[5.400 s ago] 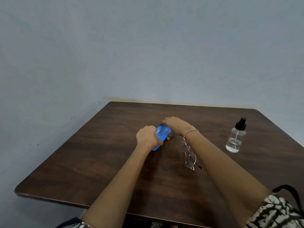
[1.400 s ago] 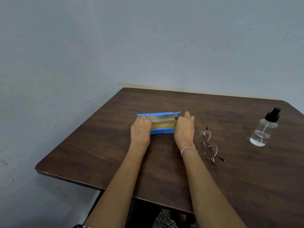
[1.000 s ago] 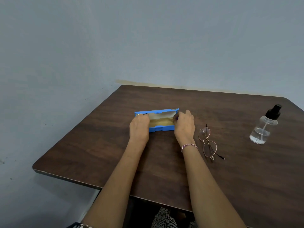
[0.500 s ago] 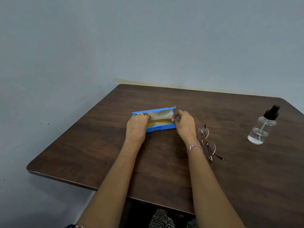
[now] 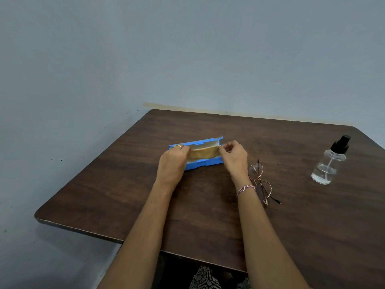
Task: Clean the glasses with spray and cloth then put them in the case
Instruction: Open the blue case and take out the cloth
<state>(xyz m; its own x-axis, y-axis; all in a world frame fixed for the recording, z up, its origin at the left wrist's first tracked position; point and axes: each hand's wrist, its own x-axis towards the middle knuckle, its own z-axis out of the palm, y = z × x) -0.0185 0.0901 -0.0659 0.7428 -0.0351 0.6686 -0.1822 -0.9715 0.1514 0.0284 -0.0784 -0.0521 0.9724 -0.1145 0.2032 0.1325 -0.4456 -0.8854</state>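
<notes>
Cloth (image 5: 201, 153), one, held by left hand (image 5: 171, 163), right hand (image 5: 234, 157); one case (image 5: 205, 163).

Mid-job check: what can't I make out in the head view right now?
Head view:
Blue glasses case, left end: behind the left hand.
Whether that hand holds the tan cloth or the case: its fingers cover it.
Glasses, near lens: partly behind the right wrist.

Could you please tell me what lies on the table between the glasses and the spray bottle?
In the head view, only bare tabletop lies between the glasses and the spray bottle.
</notes>
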